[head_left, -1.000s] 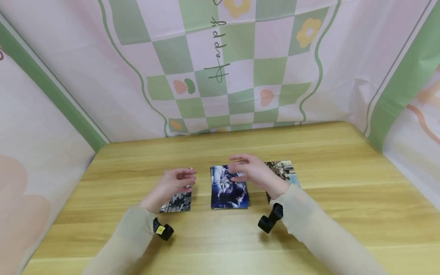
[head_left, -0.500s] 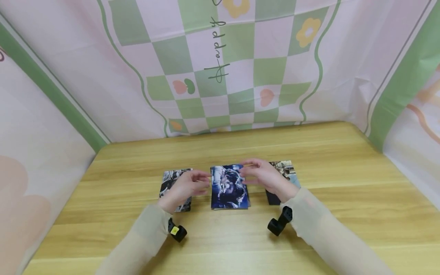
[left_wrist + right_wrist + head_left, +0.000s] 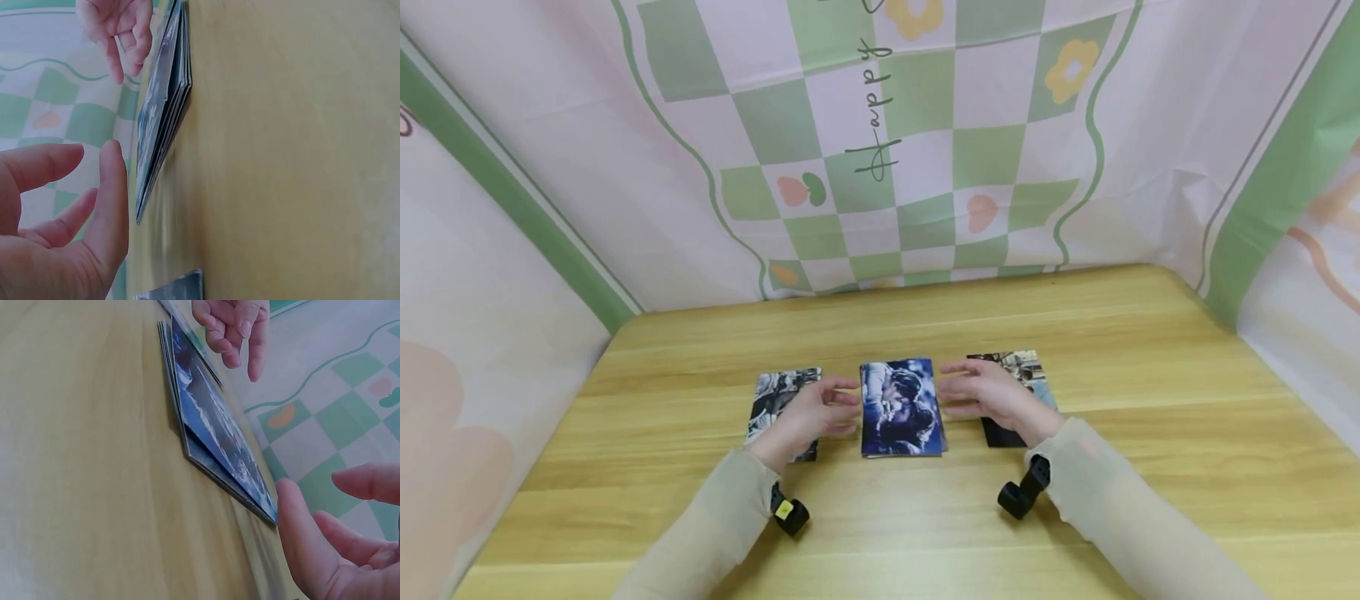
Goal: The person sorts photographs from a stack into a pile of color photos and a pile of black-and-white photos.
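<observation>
A small stack of picture cards (image 3: 900,408) lies in the middle of the table, its top card printed in blue with two figures. Just left of it, my left hand (image 3: 816,412) hovers above a black-and-white picture card (image 3: 767,400). On the other side, my right hand (image 3: 991,396) is held over a picture card with a dark lower part (image 3: 1002,435), covering some of it. Both hands have relaxed, slightly bent fingers with nothing between them. The right wrist view shows the top card (image 3: 219,428) sitting slightly askew on the stack's layered edges.
The wooden table (image 3: 880,533) ends at a hanging cloth (image 3: 850,125) with green checks at the back. More cloth (image 3: 1300,333) closes in the sides. A black wrist camera (image 3: 792,512) hangs below the left cuff, another (image 3: 1021,493) below the right cuff.
My left hand has moved right, toward the stack. My right hand has shifted right, off the stack and over the right card. The stack stays in place.
</observation>
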`<act>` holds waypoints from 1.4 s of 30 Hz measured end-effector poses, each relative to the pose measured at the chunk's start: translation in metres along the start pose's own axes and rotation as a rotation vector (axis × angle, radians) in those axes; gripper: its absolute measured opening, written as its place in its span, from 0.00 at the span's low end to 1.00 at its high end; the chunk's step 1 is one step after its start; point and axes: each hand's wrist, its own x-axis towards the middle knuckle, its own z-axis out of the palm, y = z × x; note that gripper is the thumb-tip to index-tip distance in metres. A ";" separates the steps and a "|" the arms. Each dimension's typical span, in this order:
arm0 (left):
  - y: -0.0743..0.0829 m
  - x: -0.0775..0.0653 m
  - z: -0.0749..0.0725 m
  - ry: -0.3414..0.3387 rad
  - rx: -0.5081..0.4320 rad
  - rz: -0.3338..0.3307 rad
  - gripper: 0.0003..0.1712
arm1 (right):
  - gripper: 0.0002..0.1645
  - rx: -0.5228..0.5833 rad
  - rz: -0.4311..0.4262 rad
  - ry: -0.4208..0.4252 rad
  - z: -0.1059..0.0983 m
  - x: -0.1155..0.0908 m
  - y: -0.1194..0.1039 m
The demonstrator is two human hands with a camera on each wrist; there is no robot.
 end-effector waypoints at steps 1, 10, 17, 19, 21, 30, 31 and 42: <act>0.000 0.000 0.000 0.005 -0.002 -0.004 0.25 | 0.32 0.006 0.008 -0.001 0.000 0.000 0.000; -0.003 0.000 0.003 0.020 -0.021 -0.018 0.25 | 0.31 0.015 0.036 -0.016 0.000 0.000 0.003; -0.006 0.000 0.003 -0.009 -0.006 -0.018 0.24 | 0.29 0.021 0.046 -0.011 0.001 0.001 0.003; -0.006 0.001 0.003 -0.016 -0.011 -0.022 0.24 | 0.29 0.025 0.050 -0.008 0.001 0.001 0.003; -0.007 0.001 0.004 -0.021 -0.010 -0.021 0.24 | 0.29 0.029 0.049 -0.008 0.000 0.001 0.003; -0.009 0.002 0.005 -0.009 -0.034 -0.022 0.24 | 0.28 0.039 0.038 -0.003 0.001 0.001 0.003; -0.009 0.002 0.006 -0.009 -0.034 -0.019 0.24 | 0.28 0.041 0.038 -0.001 0.001 0.001 0.004; -0.011 0.001 0.009 0.005 -0.029 -0.027 0.23 | 0.29 0.069 0.035 0.023 0.003 0.000 0.005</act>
